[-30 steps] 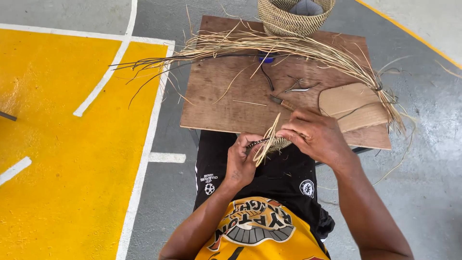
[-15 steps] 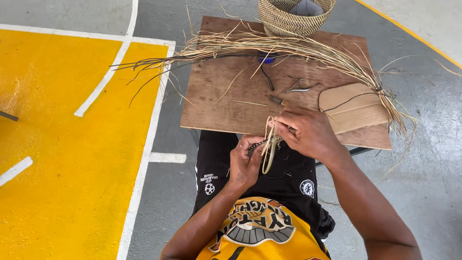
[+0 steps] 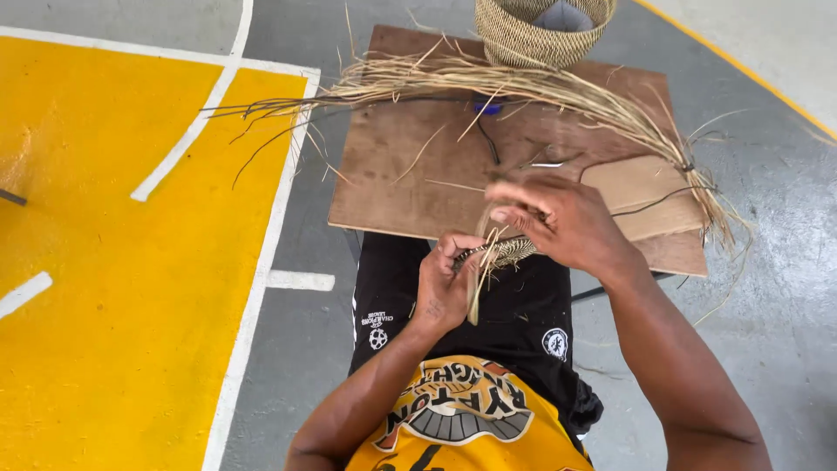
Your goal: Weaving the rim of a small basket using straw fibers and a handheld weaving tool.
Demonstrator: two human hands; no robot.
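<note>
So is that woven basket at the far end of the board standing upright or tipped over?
Upright. The woven basket sits on its base at the far edge of the wooden board, its open mouth facing up, with a grey object inside; loose straw lies in front.

Left hand (image 3: 446, 288) pinches coiled straw weave (image 3: 504, 253); right hand (image 3: 562, 220) at one o'clock, fingers on strands; board (image 3: 410, 174) at twelve.

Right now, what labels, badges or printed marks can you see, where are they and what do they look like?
Large chest print: yellow shirt, bottom centre; round, black, white and yellow.
Round badge: black shorts, right side; small, white.
White print: black shorts, left side; small.
No packages, signs or screens.
</note>
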